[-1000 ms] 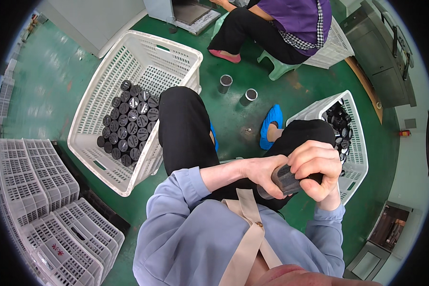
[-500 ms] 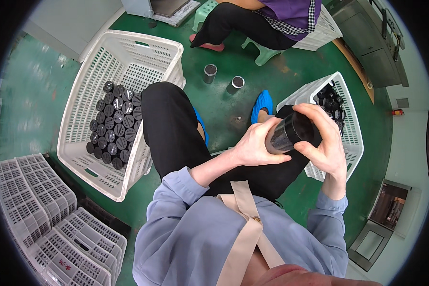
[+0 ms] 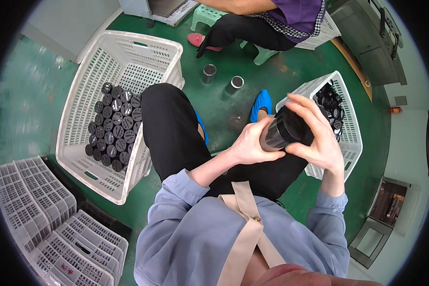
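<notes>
Since a moment ago we have lifted the black cylinder [image 3: 285, 133] a little higher and further forward, clear of our lap, and turned it so its flat ribbed end faces us. Our left hand [image 3: 252, 143] grips the near end of the cylinder, fingers curled under it and thumb along its side. Our right hand [image 3: 319, 138] wraps over the far end, fingers arched across the top, closed on it as well. The cylinder hangs above our black-trousered knees, between the two baskets.

To our left on the green floor [image 3: 224, 109] stands a large white slotted basket [image 3: 100, 66]; a tight block of upright black cylinders [image 3: 114, 124] fills its near part, while the far part shows bare mesh. To our right a smaller white basket [image 3: 348, 143] holds a loose heap of black parts [image 3: 331, 105] at its far end. Two more dark cylinders [image 3: 221, 78] stand upright on the floor ahead of us, just beside our blue shoe cover [image 3: 261, 102].

At the lower left sit stacked white crates [image 3: 38, 224], one with a small red mark on its wall. Across from us another person [image 3: 271, 24] in a purple top and black trousers sits on a pale green stool [image 3: 262, 55]. A small red sign [image 3: 395, 110] sits on the wall at far right.
</notes>
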Motion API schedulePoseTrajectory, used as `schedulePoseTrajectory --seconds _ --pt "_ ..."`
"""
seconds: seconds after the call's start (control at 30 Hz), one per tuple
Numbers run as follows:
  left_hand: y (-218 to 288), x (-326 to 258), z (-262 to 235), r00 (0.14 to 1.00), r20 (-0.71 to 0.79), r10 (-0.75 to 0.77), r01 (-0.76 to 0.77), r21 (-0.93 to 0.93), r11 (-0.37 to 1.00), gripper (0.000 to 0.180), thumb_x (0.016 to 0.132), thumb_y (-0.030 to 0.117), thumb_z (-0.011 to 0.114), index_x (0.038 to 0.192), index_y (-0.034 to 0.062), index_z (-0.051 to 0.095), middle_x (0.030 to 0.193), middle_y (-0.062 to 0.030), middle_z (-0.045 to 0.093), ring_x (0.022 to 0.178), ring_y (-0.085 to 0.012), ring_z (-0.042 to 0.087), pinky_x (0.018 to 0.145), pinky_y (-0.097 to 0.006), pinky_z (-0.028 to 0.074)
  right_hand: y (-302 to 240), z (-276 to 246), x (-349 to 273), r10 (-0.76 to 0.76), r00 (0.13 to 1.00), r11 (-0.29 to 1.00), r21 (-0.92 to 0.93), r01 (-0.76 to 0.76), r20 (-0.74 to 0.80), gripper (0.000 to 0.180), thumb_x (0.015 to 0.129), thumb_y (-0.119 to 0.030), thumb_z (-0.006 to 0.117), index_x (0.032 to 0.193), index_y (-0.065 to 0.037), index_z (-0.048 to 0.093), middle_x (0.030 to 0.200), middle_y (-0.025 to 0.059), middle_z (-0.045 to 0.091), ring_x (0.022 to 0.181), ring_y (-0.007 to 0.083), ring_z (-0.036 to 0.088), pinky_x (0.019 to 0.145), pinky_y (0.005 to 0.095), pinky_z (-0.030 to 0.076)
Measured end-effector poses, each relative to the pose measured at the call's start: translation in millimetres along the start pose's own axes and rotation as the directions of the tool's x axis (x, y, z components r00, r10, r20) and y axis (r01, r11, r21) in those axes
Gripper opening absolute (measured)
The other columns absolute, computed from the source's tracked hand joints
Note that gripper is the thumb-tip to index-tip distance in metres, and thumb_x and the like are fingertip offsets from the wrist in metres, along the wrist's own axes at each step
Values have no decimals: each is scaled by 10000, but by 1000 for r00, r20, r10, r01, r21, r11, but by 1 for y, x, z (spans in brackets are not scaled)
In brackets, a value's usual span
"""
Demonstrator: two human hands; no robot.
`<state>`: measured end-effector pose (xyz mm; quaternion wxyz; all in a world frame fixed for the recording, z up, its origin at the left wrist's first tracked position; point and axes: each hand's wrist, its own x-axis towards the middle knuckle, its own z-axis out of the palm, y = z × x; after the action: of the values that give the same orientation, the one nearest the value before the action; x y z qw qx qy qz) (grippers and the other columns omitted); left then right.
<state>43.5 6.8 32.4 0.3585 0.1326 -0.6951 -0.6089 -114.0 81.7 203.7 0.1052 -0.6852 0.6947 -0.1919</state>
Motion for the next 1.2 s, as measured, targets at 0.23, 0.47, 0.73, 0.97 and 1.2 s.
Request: schedulePoseTrajectory --seconds 0.23,0.47,0.73,0.97,1.2 --pt "11 -4 -8 896 444 11 158 -341 927 763 715 257 927 1335 -23 582 1126 -84 710 1058 -185 692 979 -350 544 5 29 -1 -250 965 768 623 147 81 274 839 -149 798 1042 28 749 1024 156 767 979 334 736 881 431 578" --pt "-11 -11 18 994 -91 -64 78 162 984 732 695 210 935 1303 5 583 1087 -195 740 994 -365 764 856 -440 616 -3 70 3 312 937 815 551 -178 -158 103 894 -73 727 937 21 721 877 107 749 786 193 728 742 324 570" --pt "-7 0 -3 860 457 -225 431 -418 800 601 778 144 889 1273 9 577 1058 -86 717 982 -210 727 886 -362 585 35 41 1 -173 984 657 740 143 -36 386 817 -116 808 1177 -5 723 1216 146 728 1184 277 685 1020 431 547" --pt "-10 1 24 984 -96 -151 164 147 975 679 743 182 906 1300 -8 566 1096 -222 736 1017 -376 758 881 -438 606 17 96 7 368 877 841 514 -172 -310 137 869 -106 765 932 7 721 870 91 717 803 236 725 760 360 573" --pt "-27 1 4 944 230 -237 290 -234 928 627 758 134 890 1280 7 567 1086 -102 730 1009 -261 733 887 -382 591 39 63 4 -78 985 820 552 151 -154 347 856 -234 817 1117 -29 717 1183 98 713 1135 280 679 948 416 534"
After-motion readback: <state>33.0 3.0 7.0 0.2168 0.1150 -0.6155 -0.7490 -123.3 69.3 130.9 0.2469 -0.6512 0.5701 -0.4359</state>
